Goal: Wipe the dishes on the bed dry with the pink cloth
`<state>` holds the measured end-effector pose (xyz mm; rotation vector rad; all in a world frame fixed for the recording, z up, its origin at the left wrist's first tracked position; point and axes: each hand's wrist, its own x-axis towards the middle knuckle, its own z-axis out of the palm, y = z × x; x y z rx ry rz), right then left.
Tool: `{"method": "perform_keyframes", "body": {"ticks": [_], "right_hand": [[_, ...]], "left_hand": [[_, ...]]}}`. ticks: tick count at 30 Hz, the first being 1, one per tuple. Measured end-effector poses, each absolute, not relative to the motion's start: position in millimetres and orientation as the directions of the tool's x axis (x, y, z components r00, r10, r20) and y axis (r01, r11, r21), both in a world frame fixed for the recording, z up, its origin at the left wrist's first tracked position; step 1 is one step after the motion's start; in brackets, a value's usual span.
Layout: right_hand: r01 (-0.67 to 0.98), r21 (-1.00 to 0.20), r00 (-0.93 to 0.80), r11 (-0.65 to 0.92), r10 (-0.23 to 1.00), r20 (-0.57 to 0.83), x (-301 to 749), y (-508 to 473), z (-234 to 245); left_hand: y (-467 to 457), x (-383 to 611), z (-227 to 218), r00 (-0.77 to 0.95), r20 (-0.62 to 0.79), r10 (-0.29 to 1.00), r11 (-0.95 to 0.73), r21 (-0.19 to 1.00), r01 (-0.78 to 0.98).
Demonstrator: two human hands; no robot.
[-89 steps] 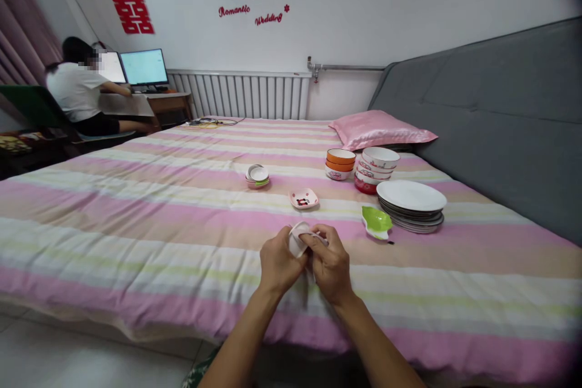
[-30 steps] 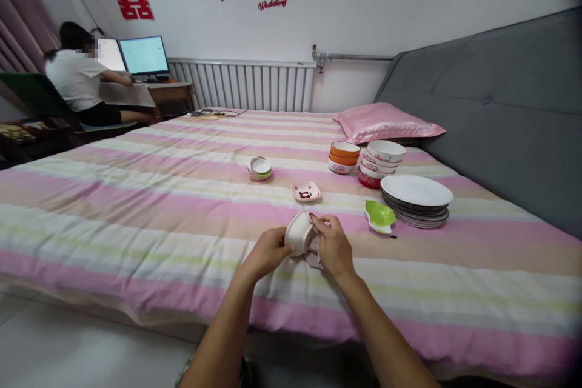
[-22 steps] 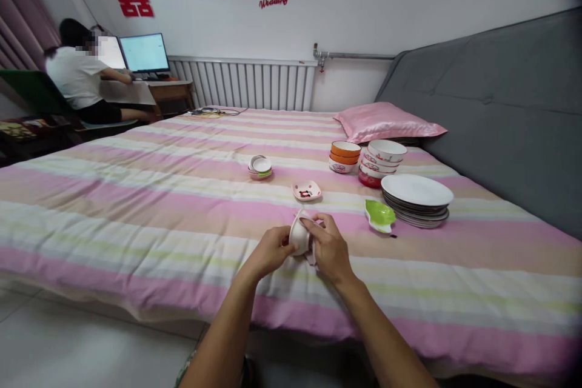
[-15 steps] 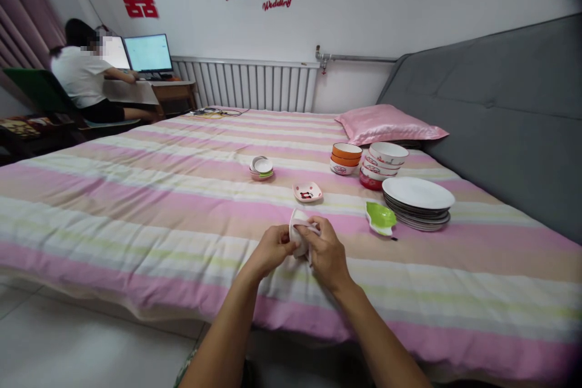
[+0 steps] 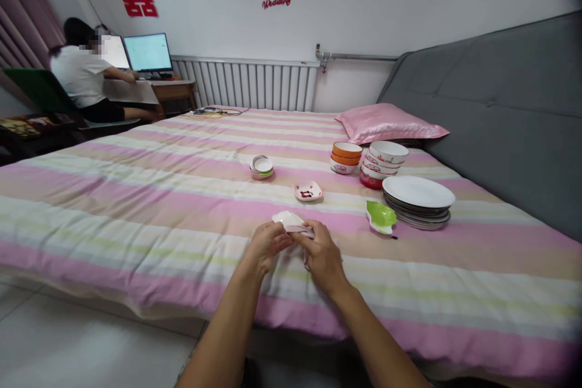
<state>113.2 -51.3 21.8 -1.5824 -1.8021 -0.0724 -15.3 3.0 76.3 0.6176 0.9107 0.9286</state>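
Close to the front of the bed, my left hand (image 5: 268, 245) pinches the near edge of a small white dish (image 5: 287, 218), which is tilted. My right hand (image 5: 324, 254) presses a pale cloth (image 5: 304, 230) against the same dish, its fingers closed on the cloth. Just beyond them lies a small pink dish (image 5: 308, 191) with a cartoon print. To the right of my hands sits a green leaf-shaped dish (image 5: 381, 217). My fingers cover part of the white dish.
A stack of plates (image 5: 418, 193), patterned bowls (image 5: 388, 151) and orange bowls (image 5: 347, 150) stand at the right. Small saucers (image 5: 262, 165) are stacked farther left. Behind are a pink pillow (image 5: 388, 123) and cables (image 5: 218, 112). A person (image 5: 84, 73) sits at a desk.
The white dish has turned from nearly upright, facing left, to a flatter tilt. Both hands have shifted slightly with it, and the cloth has moved along its edge.
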Motion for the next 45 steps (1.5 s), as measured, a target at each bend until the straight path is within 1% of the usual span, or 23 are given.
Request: {"method": "perform_keyframes", "body": {"ticks": [3, 6, 10, 13, 16, 20, 27, 32, 36, 41, 45], "right_hand": [[0.854, -0.453, 0.023, 0.256, 0.852, 0.524, 115, -51, 21], [0.827, -0.491, 0.042, 0.272, 0.842, 0.537, 117, -51, 19], [0.798, -0.537, 0.095, 0.274, 0.823, 0.56, 122, -53, 18], [0.788, -0.56, 0.144, 0.257, 0.806, 0.573, 125, -55, 20], [0.776, -0.573, 0.155, 0.262, 0.802, 0.577, 128, -57, 22], [0.764, -0.583, 0.153, 0.275, 0.801, 0.578, 128, -57, 21], [0.727, -0.637, 0.23, 0.258, 0.782, 0.579, 128, -52, 17], [0.72, -0.639, 0.219, 0.27, 0.786, 0.578, 126, -52, 19], [0.728, -0.622, 0.174, 0.289, 0.8, 0.575, 122, -55, 19], [0.789, -0.555, 0.138, 0.263, 0.804, 0.578, 114, -60, 18], [0.838, -0.479, 0.106, 0.263, 0.782, 0.615, 106, -62, 17]], "left_hand": [[9, -14, 73, 0.218, -0.477, 0.851, 0.521, 0.716, -0.465], [13, -14, 68, 0.186, -0.545, 0.817, 0.553, 0.652, -0.519], [17, -16, 64, 0.17, -0.583, 0.795, 0.555, 0.584, -0.593], [17, -18, 67, 0.148, -0.571, 0.807, 0.515, 0.56, -0.649], [17, -20, 73, 0.148, -0.549, 0.822, 0.485, 0.541, -0.687], [15, -20, 78, 0.165, -0.504, 0.848, 0.453, 0.527, -0.719], [13, -13, 80, 0.177, -0.419, 0.891, 0.398, 0.529, -0.75], [12, -10, 80, 0.191, -0.412, 0.891, 0.412, 0.559, -0.719], [11, -9, 83, 0.132, -0.397, 0.908, 0.36, 0.581, -0.73], [9, -6, 84, 0.06, -0.369, 0.927, 0.286, 0.596, -0.75], [11, -6, 79, 0.026, -0.364, 0.931, 0.249, 0.583, -0.774]]}}
